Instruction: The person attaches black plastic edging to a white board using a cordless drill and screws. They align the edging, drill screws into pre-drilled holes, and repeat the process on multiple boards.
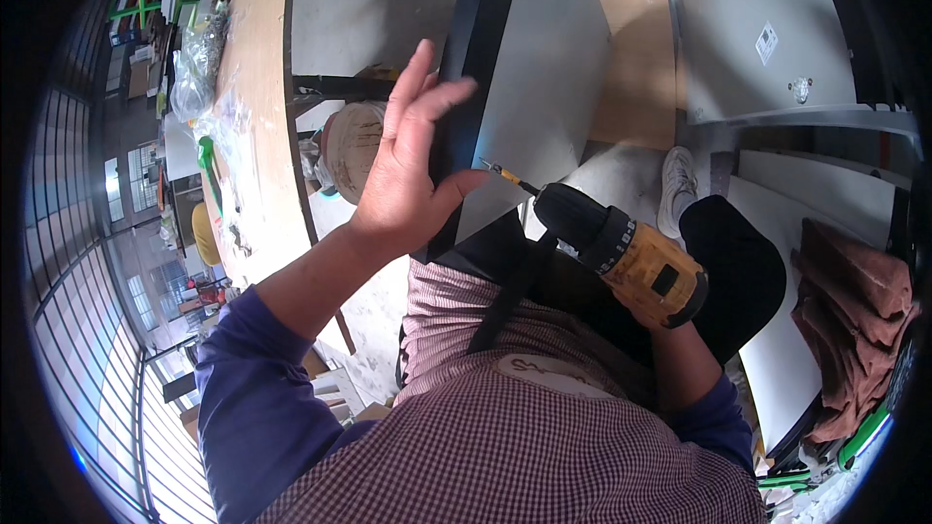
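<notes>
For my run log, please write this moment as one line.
left hand: open, against dark panel edge | right hand: holds yellow drill | bit: near left thumb | contact with panel: cannot tell

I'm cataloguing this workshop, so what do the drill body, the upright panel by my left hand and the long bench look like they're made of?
Drill: likely moulded plastic, yellow and black with a matt sheen; its bit looks metal.
Upright panel: probably laminated board, its face smooth pale grey with a dark edge.
Long bench: seemingly wood or plywood, a bare tan surface with a thin darker edge.
</notes>
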The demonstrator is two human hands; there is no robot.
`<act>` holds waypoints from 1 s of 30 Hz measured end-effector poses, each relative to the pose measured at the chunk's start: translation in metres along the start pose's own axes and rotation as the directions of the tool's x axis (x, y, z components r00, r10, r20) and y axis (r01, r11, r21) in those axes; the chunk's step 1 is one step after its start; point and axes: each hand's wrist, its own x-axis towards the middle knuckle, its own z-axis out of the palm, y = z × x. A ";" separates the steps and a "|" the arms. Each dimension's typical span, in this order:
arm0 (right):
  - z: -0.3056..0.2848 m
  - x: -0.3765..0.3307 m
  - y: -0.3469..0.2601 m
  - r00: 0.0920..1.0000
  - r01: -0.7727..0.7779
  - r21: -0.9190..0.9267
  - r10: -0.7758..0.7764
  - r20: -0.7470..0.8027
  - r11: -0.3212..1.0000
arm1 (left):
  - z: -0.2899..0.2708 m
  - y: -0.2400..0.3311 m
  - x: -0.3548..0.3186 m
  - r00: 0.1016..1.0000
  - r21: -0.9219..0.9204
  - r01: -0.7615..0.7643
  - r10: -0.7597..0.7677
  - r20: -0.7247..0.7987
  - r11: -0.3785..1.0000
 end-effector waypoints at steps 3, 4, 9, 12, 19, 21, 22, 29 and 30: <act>0.001 -0.001 -0.001 0.978 0.209 -0.178 -0.204 0.047 0.962 | 0.000 -0.001 0.003 0.988 -0.019 0.149 -0.149 0.039 0.989; 0.000 0.000 -0.003 0.965 0.259 -0.409 -0.248 0.079 0.875 | -0.002 0.001 0.000 0.964 0.019 0.238 -0.239 0.115 0.971; 0.001 -0.003 -0.016 0.992 0.093 -0.604 -0.127 -0.015 0.791 | 0.000 0.006 0.005 0.862 -0.172 0.504 -0.481 0.160 0.846; 0.002 -0.004 -0.021 0.991 0.121 -0.528 -0.129 0.021 0.840 | 0.003 0.013 0.008 0.724 -0.137 0.689 -0.680 0.117 0.711; 0.006 0.010 -0.007 0.817 0.577 -0.390 -0.505 0.279 0.718 | 0.006 0.015 0.015 0.525 -0.096 0.851 -0.843 0.119 0.517; 0.005 0.012 -0.005 0.733 0.677 -0.450 -0.594 0.333 0.583 | 0.007 0.011 0.013 0.536 -0.109 0.844 -0.835 0.125 0.525; 0.005 0.013 -0.004 0.750 0.659 -0.462 -0.563 0.346 0.594 | 0.007 0.010 0.012 0.547 -0.122 0.837 -0.827 0.128 0.534; 0.008 0.014 -0.004 0.749 0.661 -0.453 -0.560 0.353 0.598 | 0.007 0.005 0.009 0.600 -0.129 0.799 -0.792 0.114 0.587; 0.009 0.014 -0.005 0.745 0.666 -0.451 -0.567 0.352 0.594 | 0.007 0.005 0.009 0.601 -0.125 0.799 -0.791 0.113 0.588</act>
